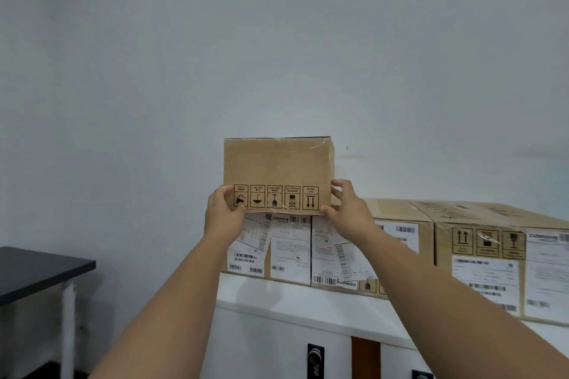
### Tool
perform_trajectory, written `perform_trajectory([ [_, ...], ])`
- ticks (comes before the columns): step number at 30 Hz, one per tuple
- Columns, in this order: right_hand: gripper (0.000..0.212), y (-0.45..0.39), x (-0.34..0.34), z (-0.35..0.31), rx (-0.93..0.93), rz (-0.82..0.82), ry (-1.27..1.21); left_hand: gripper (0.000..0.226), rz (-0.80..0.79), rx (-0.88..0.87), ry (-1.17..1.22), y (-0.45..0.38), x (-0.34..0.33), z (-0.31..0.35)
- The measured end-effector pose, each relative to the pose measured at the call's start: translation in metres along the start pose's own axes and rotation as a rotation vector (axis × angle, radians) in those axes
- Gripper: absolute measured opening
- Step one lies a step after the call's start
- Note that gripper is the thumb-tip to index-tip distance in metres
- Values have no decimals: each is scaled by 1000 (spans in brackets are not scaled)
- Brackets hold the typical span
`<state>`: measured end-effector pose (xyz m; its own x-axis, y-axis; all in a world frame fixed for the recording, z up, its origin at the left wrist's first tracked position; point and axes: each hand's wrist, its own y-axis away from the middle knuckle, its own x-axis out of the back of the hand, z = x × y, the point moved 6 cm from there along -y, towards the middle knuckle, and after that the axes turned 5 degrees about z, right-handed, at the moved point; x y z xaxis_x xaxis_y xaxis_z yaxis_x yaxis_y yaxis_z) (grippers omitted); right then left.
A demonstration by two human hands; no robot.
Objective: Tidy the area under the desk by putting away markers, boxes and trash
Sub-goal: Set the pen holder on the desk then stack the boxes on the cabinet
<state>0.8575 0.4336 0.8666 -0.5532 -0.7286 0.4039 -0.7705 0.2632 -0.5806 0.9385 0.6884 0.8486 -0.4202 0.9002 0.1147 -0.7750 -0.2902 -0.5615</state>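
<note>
- The small cardboard box (278,174) sits atop a row of labelled cartons (308,251) against the wall (277,40), its handling symbols upside down.
- The left hand (222,212) grips its lower left corner.
- The right hand (346,204) pinches the lower right corner between thumb and fingers.
- The cartons stand on a white cabinet (292,301); a dark table (37,271) stands to the left.

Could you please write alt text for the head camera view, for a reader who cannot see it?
Two bare hands, left hand and right hand, grip the lower corners of a small cardboard box at the top of a row of labelled cartons on a white cabinet against a pale wall; a dark desk stands left.
</note>
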Motion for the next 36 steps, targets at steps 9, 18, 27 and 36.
perform_trajectory([
  [9,66,-33,-24,4,24,-60,189,61,-47,67,47,-27,7,-24],
  [18,61,-41,-43,7,69,19,184,54,-7,132,-25,-57,-4,-55],
  [27,48,-34,-44,12,69,87,84,63,-7,181,92,-54,-19,-72],
  [36,62,-28,-46,12,72,31,157,75,-122,150,-35,-52,-30,-60],
])
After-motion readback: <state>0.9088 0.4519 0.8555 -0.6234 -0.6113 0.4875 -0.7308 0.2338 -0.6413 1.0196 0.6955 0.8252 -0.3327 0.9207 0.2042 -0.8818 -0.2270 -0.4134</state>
